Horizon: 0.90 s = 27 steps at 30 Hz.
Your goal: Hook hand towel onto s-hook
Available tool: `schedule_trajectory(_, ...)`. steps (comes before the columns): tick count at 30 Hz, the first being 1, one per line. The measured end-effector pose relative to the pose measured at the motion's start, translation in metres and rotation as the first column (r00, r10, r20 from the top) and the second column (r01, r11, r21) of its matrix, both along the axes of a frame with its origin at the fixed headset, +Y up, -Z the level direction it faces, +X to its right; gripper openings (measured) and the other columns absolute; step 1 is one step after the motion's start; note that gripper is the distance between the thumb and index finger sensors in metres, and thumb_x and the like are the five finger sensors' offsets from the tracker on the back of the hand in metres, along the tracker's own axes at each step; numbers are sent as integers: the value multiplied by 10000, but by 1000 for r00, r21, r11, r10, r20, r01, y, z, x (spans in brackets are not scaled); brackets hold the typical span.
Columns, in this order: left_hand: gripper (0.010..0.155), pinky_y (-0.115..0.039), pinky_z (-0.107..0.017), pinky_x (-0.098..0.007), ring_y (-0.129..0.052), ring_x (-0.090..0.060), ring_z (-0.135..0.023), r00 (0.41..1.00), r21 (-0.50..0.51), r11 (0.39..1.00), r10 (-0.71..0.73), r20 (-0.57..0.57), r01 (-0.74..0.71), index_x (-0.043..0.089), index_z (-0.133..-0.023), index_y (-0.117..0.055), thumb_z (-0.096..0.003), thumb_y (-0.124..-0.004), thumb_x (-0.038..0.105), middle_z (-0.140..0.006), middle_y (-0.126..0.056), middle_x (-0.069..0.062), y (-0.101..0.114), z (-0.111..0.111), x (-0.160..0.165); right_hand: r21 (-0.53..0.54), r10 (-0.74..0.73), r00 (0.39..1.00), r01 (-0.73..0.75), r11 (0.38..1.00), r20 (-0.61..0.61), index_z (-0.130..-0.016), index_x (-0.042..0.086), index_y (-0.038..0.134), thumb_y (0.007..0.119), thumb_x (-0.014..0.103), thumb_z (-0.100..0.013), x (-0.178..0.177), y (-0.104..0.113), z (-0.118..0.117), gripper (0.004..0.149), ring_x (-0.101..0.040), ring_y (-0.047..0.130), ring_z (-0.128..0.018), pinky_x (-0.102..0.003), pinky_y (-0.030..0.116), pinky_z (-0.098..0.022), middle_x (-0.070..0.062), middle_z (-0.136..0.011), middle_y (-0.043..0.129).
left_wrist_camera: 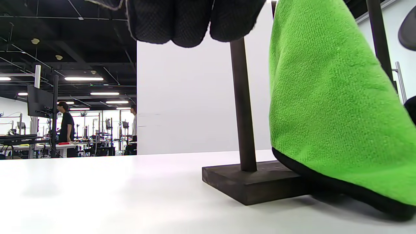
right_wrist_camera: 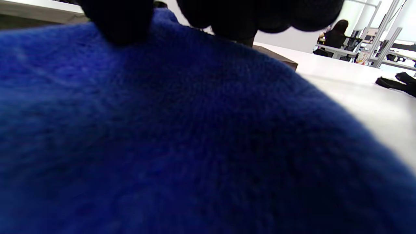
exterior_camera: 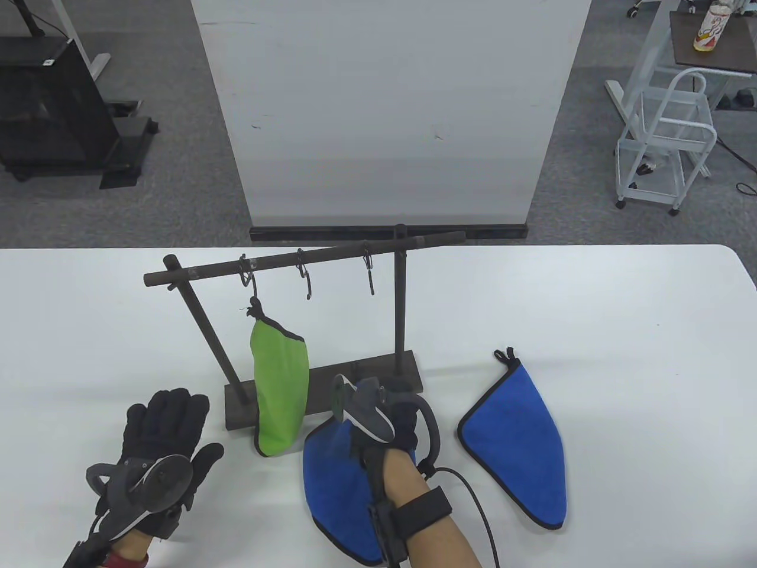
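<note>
A dark wooden rack (exterior_camera: 307,257) carries three s-hooks. A green towel (exterior_camera: 281,390) hangs by its loop from the left hook (exterior_camera: 245,275). The middle hook (exterior_camera: 304,278) and right hook (exterior_camera: 369,269) are bare. My right hand (exterior_camera: 397,408) grips the top end of a blue towel (exterior_camera: 334,479) that lies in front of the rack's base. In the right wrist view my fingers (right_wrist_camera: 260,16) rest on the blue cloth (right_wrist_camera: 162,130), which fills the frame. My left hand (exterior_camera: 177,426) lies flat and open on the table, left of the rack, holding nothing.
A second blue towel (exterior_camera: 520,438) lies flat on the table to the right, its loop pointing to the rack. The rack's base (left_wrist_camera: 256,183) and left post (left_wrist_camera: 242,113) stand close by my left hand, with the green towel (left_wrist_camera: 325,113) hanging beside them. A white board stands behind the table.
</note>
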State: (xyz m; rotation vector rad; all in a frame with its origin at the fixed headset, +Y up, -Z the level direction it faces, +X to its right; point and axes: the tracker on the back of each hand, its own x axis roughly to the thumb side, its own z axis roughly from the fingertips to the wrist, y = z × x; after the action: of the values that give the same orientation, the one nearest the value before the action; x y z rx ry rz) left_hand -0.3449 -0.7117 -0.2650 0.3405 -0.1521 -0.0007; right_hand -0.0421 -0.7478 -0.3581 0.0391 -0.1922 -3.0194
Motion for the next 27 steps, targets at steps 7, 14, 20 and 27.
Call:
schedule_trajectory(7,791,-373,-802,-577,-538,-354,-1080,1000,-17,1000,-1,-7,0,326,-1058,-520,-348,-479,672,-1149,-507,-48,0,0,-1,77,-37,999,39,996,-27,-783,199,703,794,367,-426,6,-1,3,405,-403,787,-775,-459,769,-498,-117,-865,780)
schedule_trajectory(14,796,-370,-802,-577,-538,-354,-1080,1000,-14,1000,4,-11,-4,319,-1061,-514,-349,-476,674,-1149,-508,-47,2,1,-1,186,-73,993,88,979,-91,-763,195,693,796,373,-414,9,26,20,405,-336,910,-655,-427,832,-435,-92,-758,862)
schedule_trajectory(20,791,-374,-801,-576,-548,-355,-1076,1000,-20,1000,-6,-6,6,326,-1058,-525,-349,-475,674,-1147,-516,-48,-1,0,0,320,-142,973,194,927,-179,-792,201,651,785,350,-418,11,61,41,424,-290,902,-592,-414,825,-425,-71,-692,850)
schedule_trajectory(27,795,-366,-803,-577,-530,-353,-1083,1000,-28,1000,15,-8,-15,329,-1064,-499,-348,-477,673,-1151,-502,-48,-1,0,-2,422,-131,958,232,876,-256,-850,183,643,779,330,-427,14,96,63,468,-299,893,-613,-431,815,-445,-70,-703,850)
